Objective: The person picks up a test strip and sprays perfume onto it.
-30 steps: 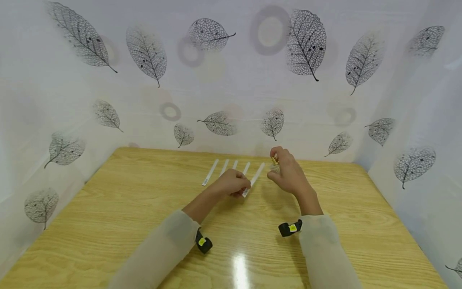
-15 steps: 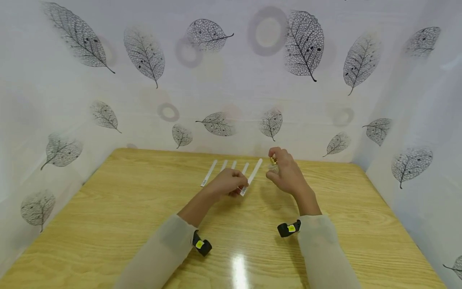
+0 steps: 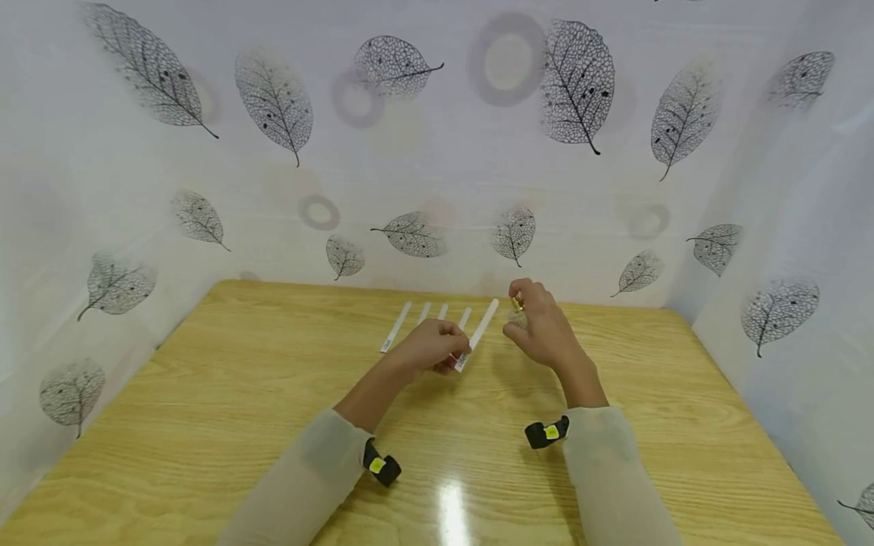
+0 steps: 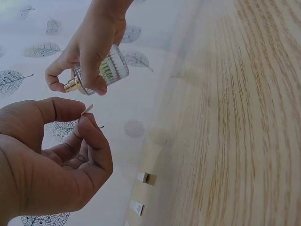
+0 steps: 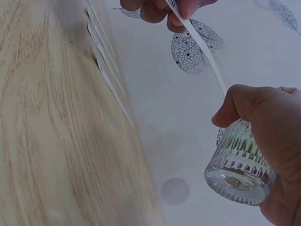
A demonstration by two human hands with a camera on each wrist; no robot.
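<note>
Finger and thumb of my left hand [image 3: 433, 345] pinch the printed end of a white paper test strip [image 3: 486, 323]. The strip is held up off the table, and its far end slants toward the bottle. My right hand [image 3: 549, 330] grips a ribbed clear glass perfume bottle [image 4: 114, 68], tilted in the air. Its gold spray top [image 4: 71, 85] has the index finger on it and points toward the strip in the left wrist view. From the right wrist, the bottle's thick glass base [image 5: 237, 183] faces the camera, while the hand hides the spray top.
Several more white strips [image 3: 397, 327] lie in a row on the wooden table [image 3: 273, 394], left of the held strip and partly behind my left hand. A leaf-patterned white curtain [image 3: 437, 167] rises at the table's back edge and at both sides.
Over the second, the left hand's strip has tipped up slightly at its far end. The right hand keeps its hold on the bottle, and both hands stay nearly still over the last half second.
</note>
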